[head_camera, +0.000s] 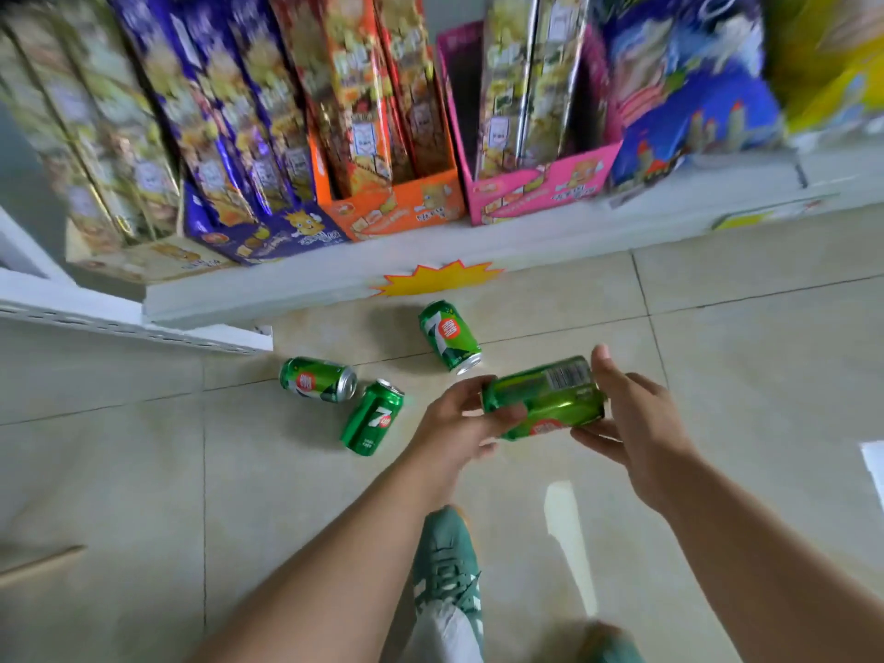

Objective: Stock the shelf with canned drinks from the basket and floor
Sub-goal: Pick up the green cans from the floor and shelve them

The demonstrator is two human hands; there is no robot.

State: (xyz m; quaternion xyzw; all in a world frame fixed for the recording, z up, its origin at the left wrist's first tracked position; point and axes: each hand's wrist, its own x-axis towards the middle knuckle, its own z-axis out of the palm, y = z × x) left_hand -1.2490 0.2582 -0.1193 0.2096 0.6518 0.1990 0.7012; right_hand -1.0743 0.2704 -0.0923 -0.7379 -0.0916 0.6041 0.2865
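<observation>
Cans came in two lots in the head view. A pair of green cans (545, 399) lay side by side between my two grips. The left grip (454, 418) was curled round one end. The right grip (636, 423) cupped the other end, thumb on top and fingers beneath. I judged the pair to be clear of the floor (741, 337).

Three more lay on their sides on the tiles. The far can (449, 336) was just beyond the left grip. The can by the shelf corner (318, 379) and the 7-up can (372, 418) sat close together off to that grip's left. No basket showed, and the bottom shelf (335, 284) ahead carried only snack boxes (382, 136). None of the cans I could see was shelved, so I put the job at pickup, with three floor cans left and placing to come.

For room, the shelf's base ran across beyond the far can. A white shelf corner (258, 339) jutted out left of the leftmost can, and my green shoe (447, 567) stood beneath the grips. Bare tile opened to the right of the right grip.
</observation>
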